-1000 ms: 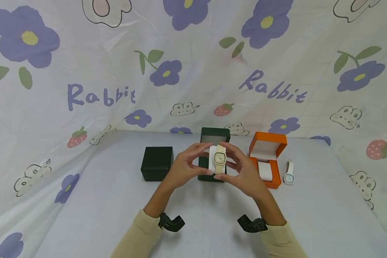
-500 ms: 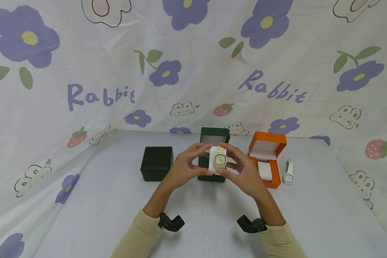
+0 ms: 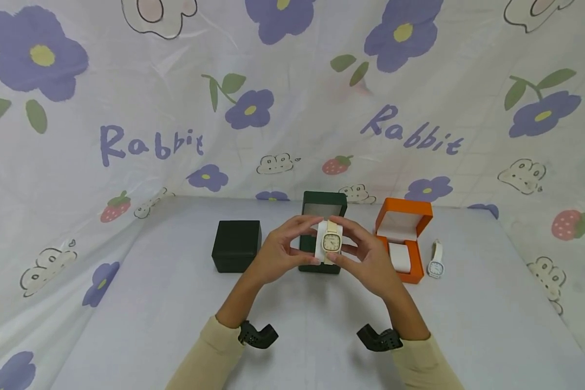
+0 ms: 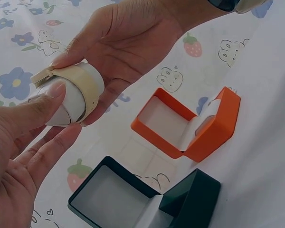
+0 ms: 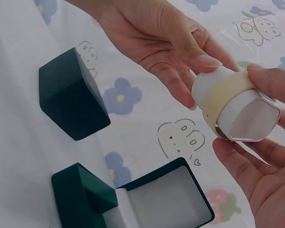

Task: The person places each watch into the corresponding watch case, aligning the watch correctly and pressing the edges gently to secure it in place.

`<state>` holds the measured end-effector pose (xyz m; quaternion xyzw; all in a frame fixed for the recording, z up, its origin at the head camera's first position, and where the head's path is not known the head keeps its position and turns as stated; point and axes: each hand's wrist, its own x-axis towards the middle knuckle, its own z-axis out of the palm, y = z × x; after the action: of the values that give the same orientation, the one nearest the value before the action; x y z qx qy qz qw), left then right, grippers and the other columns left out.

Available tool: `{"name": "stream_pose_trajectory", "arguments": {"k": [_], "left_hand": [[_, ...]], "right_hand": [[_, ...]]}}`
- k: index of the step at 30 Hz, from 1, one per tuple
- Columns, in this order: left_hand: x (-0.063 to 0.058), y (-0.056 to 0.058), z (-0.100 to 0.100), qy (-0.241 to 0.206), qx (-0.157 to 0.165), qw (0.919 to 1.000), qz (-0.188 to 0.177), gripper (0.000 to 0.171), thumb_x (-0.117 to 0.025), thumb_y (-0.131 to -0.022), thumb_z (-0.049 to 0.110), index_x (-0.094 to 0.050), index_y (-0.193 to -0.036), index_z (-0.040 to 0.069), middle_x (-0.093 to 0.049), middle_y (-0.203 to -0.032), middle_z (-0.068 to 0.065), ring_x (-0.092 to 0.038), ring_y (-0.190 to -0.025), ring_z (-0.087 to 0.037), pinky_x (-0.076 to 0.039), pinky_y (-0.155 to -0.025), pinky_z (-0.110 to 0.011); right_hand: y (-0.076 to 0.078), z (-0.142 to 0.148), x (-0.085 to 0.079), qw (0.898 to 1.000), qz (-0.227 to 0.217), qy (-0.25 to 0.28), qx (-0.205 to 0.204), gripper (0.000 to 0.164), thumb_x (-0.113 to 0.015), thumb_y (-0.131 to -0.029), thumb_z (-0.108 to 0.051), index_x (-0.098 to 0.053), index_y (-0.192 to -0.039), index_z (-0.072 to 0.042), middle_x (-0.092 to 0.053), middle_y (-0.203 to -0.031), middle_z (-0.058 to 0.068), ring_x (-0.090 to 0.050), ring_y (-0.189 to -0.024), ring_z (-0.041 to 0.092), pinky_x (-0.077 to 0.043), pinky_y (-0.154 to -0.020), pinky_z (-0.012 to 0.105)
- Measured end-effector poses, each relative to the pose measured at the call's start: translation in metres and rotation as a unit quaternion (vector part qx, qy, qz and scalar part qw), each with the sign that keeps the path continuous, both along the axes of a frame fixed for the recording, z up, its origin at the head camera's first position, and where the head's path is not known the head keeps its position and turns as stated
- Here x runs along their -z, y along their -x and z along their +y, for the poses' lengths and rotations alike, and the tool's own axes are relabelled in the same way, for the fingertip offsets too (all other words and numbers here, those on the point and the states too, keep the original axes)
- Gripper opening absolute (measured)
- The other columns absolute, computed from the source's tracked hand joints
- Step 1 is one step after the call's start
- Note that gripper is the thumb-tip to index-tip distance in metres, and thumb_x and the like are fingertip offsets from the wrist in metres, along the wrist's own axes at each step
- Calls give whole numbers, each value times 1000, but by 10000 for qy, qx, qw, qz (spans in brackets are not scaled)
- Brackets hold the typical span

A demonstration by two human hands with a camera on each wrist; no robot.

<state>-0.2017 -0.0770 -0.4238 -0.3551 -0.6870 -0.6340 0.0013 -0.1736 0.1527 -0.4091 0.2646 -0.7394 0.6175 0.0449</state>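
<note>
Watch (image 3: 331,242) shifted slightly lower; pale tabletop (image 3: 317,363), flower-printed backdrop (image 3: 307,119) behind.

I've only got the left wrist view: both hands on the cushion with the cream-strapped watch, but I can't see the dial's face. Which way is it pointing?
Observer: Toward the head camera. The head view shows the squarish pale dial of the cream-strapped watch facing up at it, between the left hand and the right hand.

Operator: Good. I see two open boxes, orange and green. Is there a third outside my frame?

Observer: Yes. A closed dark box stands to the left of the open green box, on the far side from the orange box.
</note>
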Motion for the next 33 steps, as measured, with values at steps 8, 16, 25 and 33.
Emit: {"name": "stream_pose_trajectory", "arguments": {"k": [8, 16, 25, 33], "left_hand": [[-1, 2, 2, 17, 32, 10000, 25, 76, -81, -82, -5, -53, -149, 17, -50, -145, 1, -58, -125, -24, -62, -82, -39], [-1, 1, 3, 24, -1, 10000, 6, 77, -81, -82, -5, -53, -149, 18, -50, -145, 1, -56, -125, -23, -62, -82, -38], [-2, 3, 2, 28, 25, 10000, 27, 76, -82, -82, -4, -53, -149, 16, -49, -146, 0, -56, -126, -25, -62, -82, -38], [1, 2, -1, 6, -62, 10000, -18, 76, -81, -82, -5, -53, -149, 15, -50, -146, -2, -55, -126, -26, -63, -82, -37]], "right_hand": [[-1, 0, -1, 9999, -39, 81, 101, 63, -75, -90, 2, -53, -147, -13, -53, -147, 7, -55, -126, 24, -53, -102, 28], [0, 1, 0, 9998, -79, 68, 150, 64, -75, -90, 2, -53, -147, -13, -53, -147, 6, -54, -127, 26, -53, -102, 29], [0, -1, 0, 9998, -98, 96, 162, 64, -74, -90, 3, -52, -148, -13, -52, -148, 7, -54, -129, 28, -53, -102, 29], [2, -5, 0, 9998, -146, 82, 129, 62, -75, -90, 0, -53, -147, -14, -53, -146, 6, -54, -127, 29, -53, -102, 30]]}}
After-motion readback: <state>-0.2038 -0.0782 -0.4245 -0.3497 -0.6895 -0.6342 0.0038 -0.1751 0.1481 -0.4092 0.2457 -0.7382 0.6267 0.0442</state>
